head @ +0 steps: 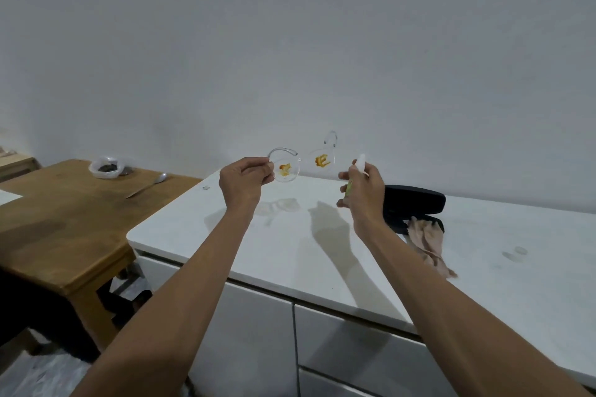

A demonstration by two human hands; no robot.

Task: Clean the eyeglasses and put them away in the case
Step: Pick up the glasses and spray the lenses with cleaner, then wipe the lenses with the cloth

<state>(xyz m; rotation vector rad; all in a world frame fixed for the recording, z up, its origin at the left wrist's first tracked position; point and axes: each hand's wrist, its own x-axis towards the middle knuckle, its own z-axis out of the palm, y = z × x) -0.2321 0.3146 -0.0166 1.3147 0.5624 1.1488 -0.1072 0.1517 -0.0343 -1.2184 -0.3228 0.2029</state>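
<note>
Stained eyeglasses point(301, 164) held up above a white worktop point(290, 245).

Left hand point(245, 180) pinches the clear frame; right hand point(361, 193) grips a small spray bottle point(358, 164). Open black case point(416, 203) and cloth point(427, 245) lie behind.

both arms outstretched; left hand point(244, 181) pinching, right hand point(362, 189) curled in a grip, both hands raised.

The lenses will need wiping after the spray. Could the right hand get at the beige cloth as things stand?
Probably not straight away: the right hand grips the spray bottle. The cloth lies uncovered on the counter just beside that arm, so the way is free once the bottle is set down.
</note>
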